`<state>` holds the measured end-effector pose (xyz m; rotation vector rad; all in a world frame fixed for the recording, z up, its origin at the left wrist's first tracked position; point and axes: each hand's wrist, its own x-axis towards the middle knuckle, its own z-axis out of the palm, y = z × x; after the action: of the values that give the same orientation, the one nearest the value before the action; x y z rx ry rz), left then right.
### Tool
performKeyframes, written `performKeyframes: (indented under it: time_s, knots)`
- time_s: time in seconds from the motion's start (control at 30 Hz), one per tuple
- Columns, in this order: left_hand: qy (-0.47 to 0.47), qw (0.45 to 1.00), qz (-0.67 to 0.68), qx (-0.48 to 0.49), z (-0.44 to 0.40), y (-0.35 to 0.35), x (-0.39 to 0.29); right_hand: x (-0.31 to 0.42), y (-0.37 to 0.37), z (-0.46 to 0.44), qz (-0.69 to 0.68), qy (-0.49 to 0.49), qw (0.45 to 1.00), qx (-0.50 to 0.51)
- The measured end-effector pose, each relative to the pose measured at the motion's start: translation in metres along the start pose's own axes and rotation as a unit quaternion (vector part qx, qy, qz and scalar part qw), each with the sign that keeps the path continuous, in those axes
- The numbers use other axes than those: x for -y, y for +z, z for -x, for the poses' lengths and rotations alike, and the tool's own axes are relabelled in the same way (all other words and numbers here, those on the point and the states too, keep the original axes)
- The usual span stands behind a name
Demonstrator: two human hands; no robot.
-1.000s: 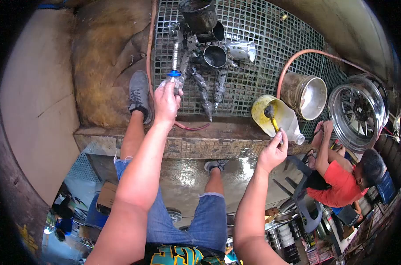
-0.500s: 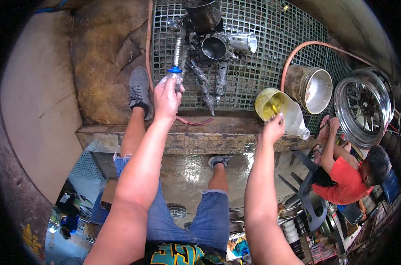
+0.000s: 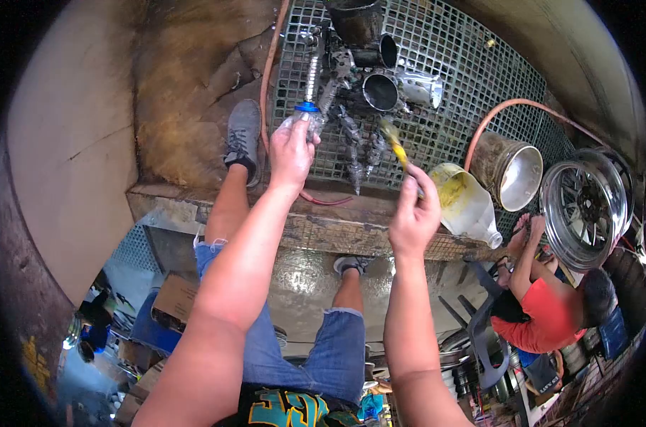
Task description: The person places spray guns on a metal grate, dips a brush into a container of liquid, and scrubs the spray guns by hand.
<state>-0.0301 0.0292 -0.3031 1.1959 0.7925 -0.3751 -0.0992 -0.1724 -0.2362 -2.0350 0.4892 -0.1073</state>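
Note:
My left hand (image 3: 294,153) is closed around the lower end of a shock absorber (image 3: 311,78), which has a silver coil spring and a blue collar. It points away from me over the green grate. In my right hand (image 3: 415,220) is a paintbrush (image 3: 396,148) with a yellow handle, bristles toward the grate. A cut-open plastic jug (image 3: 472,206), yellow inside, lies on its side just right of that hand. Dark greasy metal parts (image 3: 351,146) and a black cylinder (image 3: 380,92) rest on the grate between and beyond my hands.
A metal bucket (image 3: 519,178) lies tipped at the right, beside a wheel rim (image 3: 583,206). An orange hose (image 3: 508,107) curves over the grate (image 3: 458,64). At lower right a person in a red shirt (image 3: 543,317) sits near a grey plastic chair (image 3: 483,341).
My right hand has lifted the paintbrush out of the cut jug and brought it left over the grate. My left hand still grips the shock absorber. The whole view has shifted slightly.

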Motion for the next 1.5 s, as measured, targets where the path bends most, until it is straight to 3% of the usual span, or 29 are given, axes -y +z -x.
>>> performKeyframes:
  time_s: [0.03, 0.17, 0.33, 0.5, 0.9, 1.1, 1.3, 1.5]
  knots:
    - [0.001, 1.000, 0.001, -0.003, -0.001, -0.001, 0.000, 0.015, 0.011, -0.011, 0.052, -0.064, 0.996, 0.036]
    - [0.012, 1.000, 0.002, -0.006, -0.003, -0.006, -0.001, 0.022, 0.054, -0.040, 0.180, -0.084, 0.962, 0.185]
    - [0.004, 1.000, 0.003, -0.008, -0.006, -0.016, -0.004, 0.021, 0.080, -0.043, 0.242, -0.126, 0.924, 0.268]
    - [0.014, 1.000, 0.019, -0.009, -0.005, -0.019, -0.012, 0.019, 0.055, -0.006, 0.310, -0.160, 0.877, 0.332]
    - [0.012, 1.000, 0.024, 0.012, -0.002, -0.018, -0.004, -0.006, 0.103, -0.020, 0.318, -0.145, 0.884, 0.311]
    - [-0.002, 1.000, 0.005, 0.015, 0.001, -0.015, -0.004, -0.016, 0.053, 0.009, 0.301, -0.135, 0.903, 0.276]
    - [0.008, 1.000, -0.007, 0.019, 0.001, -0.013, -0.001, -0.008, 0.018, 0.038, 0.292, -0.051, 0.928, 0.228]
    - [0.010, 1.000, -0.022, 0.012, 0.001, -0.009, 0.007, 0.008, 0.050, -0.009, 0.229, -0.109, 0.957, 0.141]
